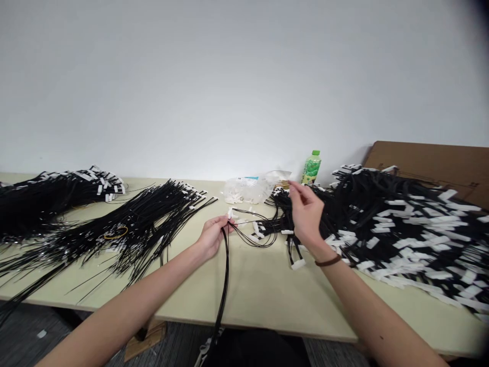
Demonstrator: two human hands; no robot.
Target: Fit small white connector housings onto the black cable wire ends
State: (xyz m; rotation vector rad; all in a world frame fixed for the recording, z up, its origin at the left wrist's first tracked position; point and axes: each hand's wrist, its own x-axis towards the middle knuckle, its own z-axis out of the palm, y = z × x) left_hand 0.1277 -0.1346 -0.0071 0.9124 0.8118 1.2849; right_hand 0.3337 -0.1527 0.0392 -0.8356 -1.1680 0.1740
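My left hand (214, 233) is closed in a pinch on a white plastic connector (229, 212). Black wires run from it; a thin strand (225, 275) hangs over the table's front edge toward my lap, and others loop to the right. To the right and higher, my right hand (306, 208) is raised with thumb and forefinger pressed together. What those fingertips hold, if anything, is too small to make out. Behind my right hand lies a bunch of black wires with white connectors (298, 264).
Bundles of black wires (126, 224) cover the table's left side. A big heap of black cables with white ends (401, 229) fills the right, before a cardboard box (431, 163). Clear plastic bags (248, 189) and a green-capped bottle (311, 167) stand near the wall.
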